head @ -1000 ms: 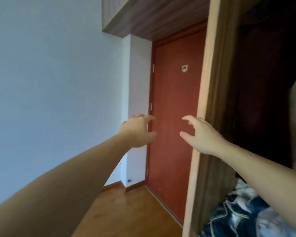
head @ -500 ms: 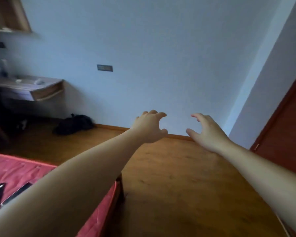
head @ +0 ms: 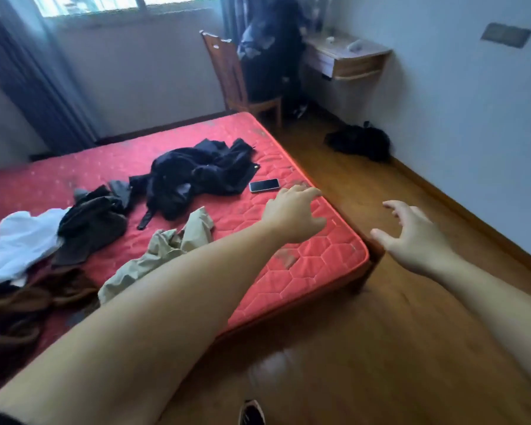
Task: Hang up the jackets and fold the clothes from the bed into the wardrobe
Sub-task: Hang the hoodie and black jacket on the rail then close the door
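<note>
**A:** Where do I stand on the task?

**B:** By my reading, a good way from done. From where I watch, the bed [head: 319, 256] carries a fair pile yet: a black jacket [head: 196, 173] near its middle, a beige garment [head: 166, 250] nearer me than the jacket, a dark brown piece [head: 92, 225] to the jacket's left, a white garment [head: 19, 240] further left again, and more brown cloth [head: 19, 302] at the bed's near left edge. None is folded. The wardrobe is not in view, so I cannot say what it holds.

**A:** And my hands?

**B:** Both carry nothing. My left hand [head: 292, 213] hovers over the bed's near right corner, fingers loosely bent, just beside a phone [head: 264, 185] that lies at the jacket's right. My right hand [head: 411, 240] is off the bed, over the wooden floor [head: 380, 348], fingers spread and relaxed.

**A:** How does the jacket lie?

**B:** Crumpled, so no clean line. Its bulk runs roughly across the bed, from the side by the brown piece toward the phone, with one strap or sleeve trailing toward me. I cannot tell collar from hem.

**A:** Anything else about?

**B:** Beyond the bed, a chair [head: 236, 75] and a wall-hung bench [head: 344, 56]; a dark heap [head: 359, 142] sits on the floor to the bed's right.
</note>
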### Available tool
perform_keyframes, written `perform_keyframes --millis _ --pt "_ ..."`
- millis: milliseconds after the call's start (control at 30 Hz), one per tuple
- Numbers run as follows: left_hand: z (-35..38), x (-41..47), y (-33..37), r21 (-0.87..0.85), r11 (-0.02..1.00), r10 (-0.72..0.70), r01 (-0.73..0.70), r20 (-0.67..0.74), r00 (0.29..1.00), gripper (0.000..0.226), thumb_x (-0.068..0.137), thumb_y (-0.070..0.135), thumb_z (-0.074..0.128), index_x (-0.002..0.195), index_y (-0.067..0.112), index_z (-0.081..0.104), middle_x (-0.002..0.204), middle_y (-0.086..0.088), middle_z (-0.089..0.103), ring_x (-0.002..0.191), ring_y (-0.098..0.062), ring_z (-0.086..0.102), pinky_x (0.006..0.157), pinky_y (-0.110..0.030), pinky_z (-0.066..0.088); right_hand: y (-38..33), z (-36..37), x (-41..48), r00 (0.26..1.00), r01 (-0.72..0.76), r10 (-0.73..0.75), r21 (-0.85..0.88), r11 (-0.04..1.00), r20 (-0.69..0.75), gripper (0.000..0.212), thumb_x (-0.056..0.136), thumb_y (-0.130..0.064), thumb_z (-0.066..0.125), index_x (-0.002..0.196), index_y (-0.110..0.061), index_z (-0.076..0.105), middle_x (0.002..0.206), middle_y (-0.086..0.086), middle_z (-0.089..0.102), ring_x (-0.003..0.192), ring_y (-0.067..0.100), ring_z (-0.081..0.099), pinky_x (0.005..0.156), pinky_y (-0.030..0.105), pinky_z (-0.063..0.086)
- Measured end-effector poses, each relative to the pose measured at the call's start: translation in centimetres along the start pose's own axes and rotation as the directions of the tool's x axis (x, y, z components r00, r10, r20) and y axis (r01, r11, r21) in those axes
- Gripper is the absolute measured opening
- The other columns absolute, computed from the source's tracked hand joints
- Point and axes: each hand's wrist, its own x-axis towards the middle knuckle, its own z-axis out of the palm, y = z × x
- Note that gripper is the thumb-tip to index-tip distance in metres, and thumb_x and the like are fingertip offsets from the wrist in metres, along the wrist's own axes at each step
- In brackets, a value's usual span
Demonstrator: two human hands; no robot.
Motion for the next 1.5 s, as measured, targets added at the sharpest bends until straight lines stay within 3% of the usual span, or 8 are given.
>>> perform_keyframes --millis 167,267,433,533,800,1133,1500 --pt "-1.9 -3.9 -11.1 -0.032 0.952 -0.305 0.304 -0.097 0.947 0.058 0.085 0.043 0.059 0.14 0.034 0.046 0.144 0.001 0.047 0.132 -0.024 0.043 0.109 -0.042 0.035 -8.7 6.5 3.4 0.968 0.189 -0.194 0.046 0.981 0.161 0.061 0.088 -0.036 0.064 0.143 -0.024 0.039 0.141 0.01 0.043 0.124 0.025 0.049 0.102 0.039 0.042" --pt "-2.1 -5.6 -16.5 -0.08 0.902 -0.431 0.424 -0.121 0.894 0.058 0.084 0.042 0.059 0.14 0.032 0.048 0.146 -0.001 0.046 0.133 -0.023 0.041 0.111 -0.038 0.034 -13.0 10.1 4.9 0.93 0.28 -0.283 0.048 0.959 0.236 0.061 0.089 -0.035 0.063 0.144 -0.025 0.038 0.141 0.008 0.042 0.113 0.021 0.053 0.097 0.038 0.043" --pt "-1.5 -8.5 -22.1 -0.163 0.813 -0.579 0.559 -0.124 0.805 0.054 0.083 0.038 0.057 0.136 0.033 0.049 0.136 0.0 0.051 0.127 -0.024 0.046 0.102 -0.043 0.044 -17.5 14.9 6.5 0.866 0.378 -0.375 0.058 0.924 0.33 0.062 0.089 -0.033 0.063 0.144 -0.024 0.038 0.139 0.008 0.043 0.122 0.023 0.05 0.1 0.037 0.04" --pt "-1.2 -9.1 -23.9 -0.196 0.764 -0.64 0.615 -0.115 0.759 0.059 0.085 0.039 0.058 0.142 0.032 0.045 0.147 -0.001 0.044 0.134 -0.025 0.041 0.109 -0.042 0.037 -18.8 16.9 7.5 0.832 0.425 -0.418 0.065 0.903 0.365 0.062 0.088 -0.034 0.063 0.144 -0.025 0.037 0.139 0.006 0.043 0.121 0.022 0.05 0.099 0.037 0.041" --pt "-0.2 -4.2 -21.8 -0.211 0.702 -0.711 0.681 -0.136 0.69 0.06 0.085 0.038 0.056 0.144 0.032 0.044 0.146 0.002 0.044 0.135 -0.023 0.039 0.111 -0.043 0.034 -16.9 16.9 14.8 0.77 0.514 -0.497 0.073 0.855 0.401 0.063 0.087 -0.037 0.063 0.143 -0.026 0.037 0.136 0.004 0.042 0.118 0.023 0.052 0.097 0.04 0.046" --pt "1.5 5.2 -17.6 -0.28 0.589 -0.807 0.758 -0.155 0.57 0.061 0.08 0.04 0.055 0.14 0.03 0.048 0.141 -0.001 0.049 0.129 -0.022 0.046 0.105 -0.044 0.042 -12.1 16.1 25.8 0.74 0.514 -0.493 0.088 0.853 0.458 0.063 0.086 -0.04 0.062 0.142 -0.025 0.037 0.141 0.006 0.04 0.124 0.028 0.048 0.1 0.046 0.044" --pt "1.3 13.8 -28.7 -0.29 0.599 -0.798 0.746 -0.137 0.587 0.059 0.085 0.041 0.056 0.142 0.032 0.044 0.143 0.004 0.046 0.13 -0.021 0.044 0.105 -0.041 0.04 -17.3 23.2 35.8 0.747 0.534 -0.433 -0.067 0.843 0.504 0.064 0.087 -0.042 0.059 0.143 -0.028 0.033 0.137 0.004 0.04 0.121 0.028 0.047 0.094 0.044 0.047"
